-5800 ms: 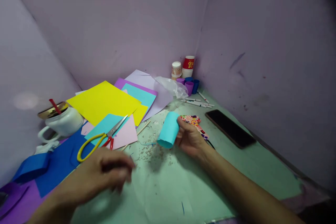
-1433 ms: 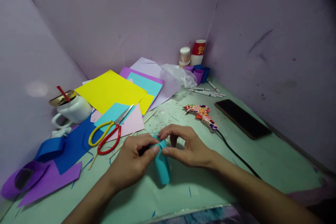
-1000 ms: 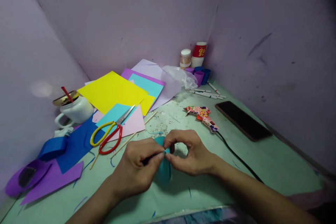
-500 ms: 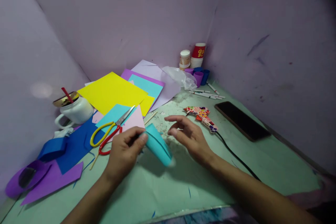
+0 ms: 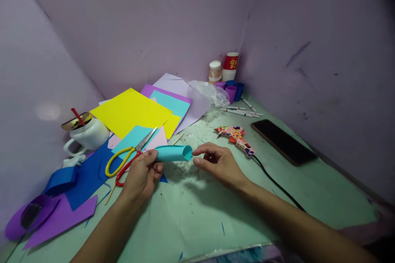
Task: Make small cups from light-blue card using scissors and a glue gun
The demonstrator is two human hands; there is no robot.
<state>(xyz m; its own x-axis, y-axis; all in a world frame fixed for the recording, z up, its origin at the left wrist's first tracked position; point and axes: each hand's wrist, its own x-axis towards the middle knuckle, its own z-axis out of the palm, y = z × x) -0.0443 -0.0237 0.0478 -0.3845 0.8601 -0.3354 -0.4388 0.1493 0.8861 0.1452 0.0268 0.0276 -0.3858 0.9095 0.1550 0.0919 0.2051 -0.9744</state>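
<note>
My left hand pinches one end of a turquoise paper tube, held level above the table. A seam runs along the tube's upper side, and its right end looks bent inward. Close to that end is my right hand, thumb and forefinger apart with nothing between them; whether a fingertip touches the rim, I cannot tell. Scissors with one yellow and one red handle lie open just behind my left hand, over turquoise and pink paper.
A flower-patterned glue gun with a black cord and a phone lie right. Coloured sheets, pens, paper cups and small tubes are farther back. Left stand a white mug and a purple paper loop.
My left hand has turned the tube from slanting down to level, so its right end has risen toward my right hand. My right fingers have drawn closer to it.
</note>
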